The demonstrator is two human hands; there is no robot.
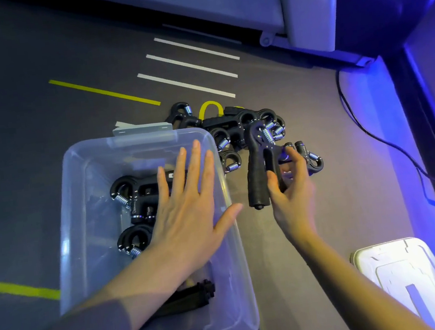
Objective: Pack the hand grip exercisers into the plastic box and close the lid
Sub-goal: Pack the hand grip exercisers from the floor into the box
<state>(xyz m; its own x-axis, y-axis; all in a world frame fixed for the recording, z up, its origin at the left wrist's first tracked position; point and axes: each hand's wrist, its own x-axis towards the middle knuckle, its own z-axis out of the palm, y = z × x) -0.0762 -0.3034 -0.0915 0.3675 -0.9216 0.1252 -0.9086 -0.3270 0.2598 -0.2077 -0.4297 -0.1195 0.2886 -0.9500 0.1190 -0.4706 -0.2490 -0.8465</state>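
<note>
Right hand [289, 186] gripping black exerciser [259, 171] just right of plastic box [79, 197]; left hand [188, 203] flat, fingers straight, above box.

grey floor [287, 238], tape stripes; on it clear plastic box [81, 221], exerciser pile [236, 127], white lid [402, 274], black cable [369, 131].

The box [147, 227] sits on the floor [314, 235] at the near left, with exercisers [136, 198] lying inside it. The left hand [189, 208] is spread flat over the box's right half. Just beyond the box's far right corner, a pile [236, 130] of exercisers lies on the floor. Right of the box, the right hand [289, 183] holds one exerciser [258, 165] in front of the pile. The lid [403, 279] lies at the near right, well apart from the box.
</note>
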